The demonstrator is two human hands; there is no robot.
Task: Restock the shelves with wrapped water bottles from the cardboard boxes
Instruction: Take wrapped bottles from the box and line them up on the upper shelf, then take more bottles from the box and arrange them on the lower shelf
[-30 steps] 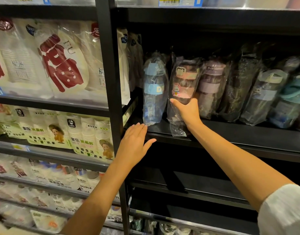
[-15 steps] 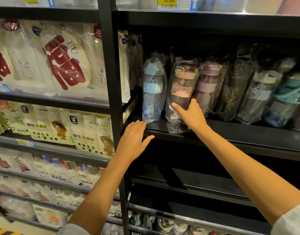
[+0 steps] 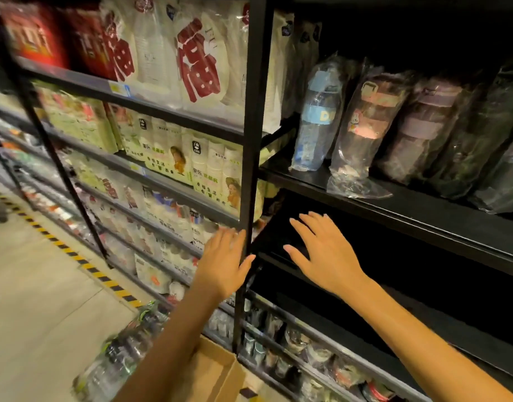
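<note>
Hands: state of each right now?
Left hand: open, holding nothing.
Right hand: open, holding nothing.

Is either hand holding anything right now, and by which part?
Nothing is held. The left hand and right hand are open, below the pink wrapped water bottle.

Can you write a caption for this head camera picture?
Both empty hands, left and right, hover below the shelf of wrapped bottles.

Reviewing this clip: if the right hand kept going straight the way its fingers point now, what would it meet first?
The right hand is open, fingers pointing up and into the dark bay under the bottle shelf. Probably that shelf's front edge or underside comes first; depth is unclear, so it might pass beneath into the gap.
</note>
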